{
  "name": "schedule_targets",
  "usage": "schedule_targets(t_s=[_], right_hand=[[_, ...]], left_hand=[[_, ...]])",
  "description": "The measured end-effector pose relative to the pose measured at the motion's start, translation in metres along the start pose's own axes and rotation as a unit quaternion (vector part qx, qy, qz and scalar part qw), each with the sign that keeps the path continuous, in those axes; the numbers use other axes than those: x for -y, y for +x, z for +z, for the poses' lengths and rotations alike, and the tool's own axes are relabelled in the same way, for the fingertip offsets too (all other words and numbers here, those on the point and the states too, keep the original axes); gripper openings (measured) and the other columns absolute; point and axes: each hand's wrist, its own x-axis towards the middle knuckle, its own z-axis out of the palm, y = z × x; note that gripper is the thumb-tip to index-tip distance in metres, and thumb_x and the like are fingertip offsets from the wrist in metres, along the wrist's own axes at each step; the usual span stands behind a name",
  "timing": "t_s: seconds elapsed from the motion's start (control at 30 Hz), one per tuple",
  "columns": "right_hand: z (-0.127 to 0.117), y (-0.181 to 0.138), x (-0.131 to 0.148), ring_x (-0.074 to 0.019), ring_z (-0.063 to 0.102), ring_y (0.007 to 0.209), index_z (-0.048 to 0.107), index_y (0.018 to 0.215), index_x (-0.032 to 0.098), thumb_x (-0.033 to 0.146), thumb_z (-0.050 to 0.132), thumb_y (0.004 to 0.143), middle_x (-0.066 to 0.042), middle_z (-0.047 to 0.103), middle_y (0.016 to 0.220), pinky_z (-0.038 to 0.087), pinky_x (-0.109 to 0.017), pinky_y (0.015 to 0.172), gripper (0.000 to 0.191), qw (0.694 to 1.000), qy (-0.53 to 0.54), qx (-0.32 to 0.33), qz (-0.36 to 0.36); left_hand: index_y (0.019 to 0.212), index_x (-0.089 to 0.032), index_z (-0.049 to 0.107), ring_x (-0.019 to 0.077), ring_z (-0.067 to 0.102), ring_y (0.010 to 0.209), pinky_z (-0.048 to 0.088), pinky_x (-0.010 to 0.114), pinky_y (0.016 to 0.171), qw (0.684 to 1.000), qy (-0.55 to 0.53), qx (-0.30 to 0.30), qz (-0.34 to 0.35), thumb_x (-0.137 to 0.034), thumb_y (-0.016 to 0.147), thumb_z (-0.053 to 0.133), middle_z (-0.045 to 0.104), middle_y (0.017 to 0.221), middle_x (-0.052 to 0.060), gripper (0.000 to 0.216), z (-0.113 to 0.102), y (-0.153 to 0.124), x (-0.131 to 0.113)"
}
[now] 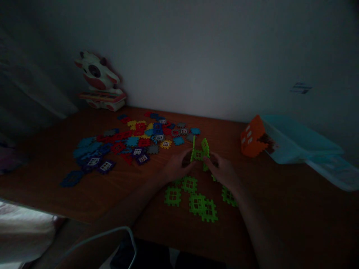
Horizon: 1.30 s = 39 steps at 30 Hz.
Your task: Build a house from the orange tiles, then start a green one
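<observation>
Between my two hands stands a partly joined group of green interlocking window panels (pixel 199 155), with upright sides and a windowed piece between them. My left hand (pixel 179 164) grips its left side, fingers curled around the edge. My right hand (pixel 221 169) pinches the right side, thumb on the near face. Just below lie several loose green panels (pixel 172 196), notched along their edges, some overlapping. A few more are partly covered by my right wrist. The dim light hides how the held panels join.
Mixed red, blue, yellow, grey and purple panels (pixel 137 152) spread across the wooden table (pixel 157 220) at left. An orange panel house (pixel 253 137) leans near a light-blue bin (pixel 303 138) at right. A cow-shaped toy keyboard (pixel 101 84) stands far left by the wall. A white cable (pixel 112 229) crosses the foreground.
</observation>
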Motion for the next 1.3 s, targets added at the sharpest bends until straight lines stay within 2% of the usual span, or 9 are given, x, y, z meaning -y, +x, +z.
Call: schedule_targets(t_s=[0.23,0.33,0.47,0.6,0.77,0.9,1.0,1.17,1.3], right_hand=[[0.004,-0.005,0.01,-0.0213,0.07,0.061,0.056,0.132,0.021,0.061,0.06,0.087,-0.006,0.077,0.078,0.048,-0.031,0.051,0.06,0.988,0.122,0.072,0.057],[0.001,-0.003,0.008,-0.0219,0.069,0.062,0.057,0.129,0.019,0.065,0.057,0.088,-0.006,0.076,0.075,0.048,-0.031,0.053,0.062,0.99,0.112,0.042,0.08],[-0.007,0.0,-0.005,-0.0218,0.069,0.071,0.044,0.147,0.022,0.052,0.055,0.091,-0.004,0.073,0.08,0.051,-0.032,0.063,0.065,0.999,0.048,-0.009,-0.004],[-0.008,-0.002,-0.01,-0.0209,0.068,0.079,0.032,0.156,0.028,0.037,0.052,0.093,-0.003,0.071,0.091,0.051,-0.035,0.074,0.066,0.993,-0.026,0.045,-0.108],[-0.004,-0.003,-0.006,-0.0223,0.068,0.082,0.05,0.143,0.03,0.034,0.057,0.093,-0.004,0.07,0.093,0.053,-0.038,0.077,0.05,0.985,-0.055,0.061,-0.154],[-0.003,-0.004,0.001,-0.0248,0.069,0.095,0.067,0.109,0.026,0.037,0.07,0.087,-0.008,0.066,0.107,0.056,-0.04,0.083,0.024,0.974,-0.083,-0.015,-0.21],[-0.004,-0.005,0.004,-0.0265,0.067,0.107,0.065,0.092,0.023,0.034,0.072,0.087,-0.011,0.062,0.122,0.057,-0.039,0.087,0.014,0.96,-0.108,-0.05,-0.253],[-0.003,-0.006,0.004,-0.0251,0.071,0.099,0.065,0.113,0.025,0.026,0.072,0.088,-0.007,0.072,0.115,0.058,-0.038,0.083,0.026,0.948,-0.174,0.025,-0.266],[0.001,-0.007,0.004,-0.0235,0.073,0.09,0.072,0.097,0.024,0.02,0.067,0.09,-0.005,0.076,0.098,0.055,-0.035,0.078,0.01,0.93,-0.226,0.064,-0.283]], left_hand=[[0.133,-0.021,0.055,0.0211,0.073,0.088,0.062,0.037,0.082,0.994,0.102,-0.043,-0.023,-0.029,0.089,0.062,0.074,0.112,0.007,0.045,-0.004,0.002,0.002],[0.129,-0.021,0.058,0.0212,0.073,0.09,0.061,0.036,0.083,0.989,0.129,-0.055,-0.039,-0.026,0.089,0.058,0.075,0.112,0.006,0.04,-0.007,0.005,0.004],[0.128,-0.02,0.06,0.0229,0.071,0.1,0.058,0.038,0.09,0.986,0.15,-0.061,-0.045,-0.019,0.089,0.053,0.074,0.116,0.006,0.04,-0.012,0.007,0.007],[0.128,-0.021,0.061,0.0223,0.07,0.105,0.055,0.038,0.095,0.986,0.152,-0.067,-0.028,-0.017,0.089,0.05,0.073,0.121,0.005,0.04,-0.016,0.008,0.01],[0.126,-0.019,0.065,0.0208,0.071,0.085,0.057,0.035,0.084,0.98,0.177,-0.067,-0.063,-0.02,0.092,0.05,0.077,0.106,0.005,0.037,-0.027,0.01,0.013],[0.12,-0.019,0.069,0.0198,0.07,0.081,0.056,0.033,0.081,0.977,0.185,-0.071,-0.083,-0.021,0.092,0.052,0.077,0.101,0.003,0.033,-0.035,0.011,0.013],[0.114,-0.019,0.071,0.02,0.07,0.09,0.054,0.031,0.085,0.979,0.174,-0.072,-0.076,-0.02,0.09,0.054,0.076,0.104,0.003,0.029,-0.036,0.01,0.011],[0.108,-0.018,0.07,0.02,0.07,0.093,0.054,0.029,0.084,0.987,0.15,-0.044,-0.042,-0.023,0.089,0.057,0.076,0.105,0.004,0.024,-0.03,0.01,0.012],[0.099,-0.018,0.074,0.0214,0.07,0.084,0.054,0.03,0.077,0.988,0.151,0.005,-0.037,-0.037,0.094,0.056,0.078,0.095,0.003,0.026,-0.028,0.012,0.018]])
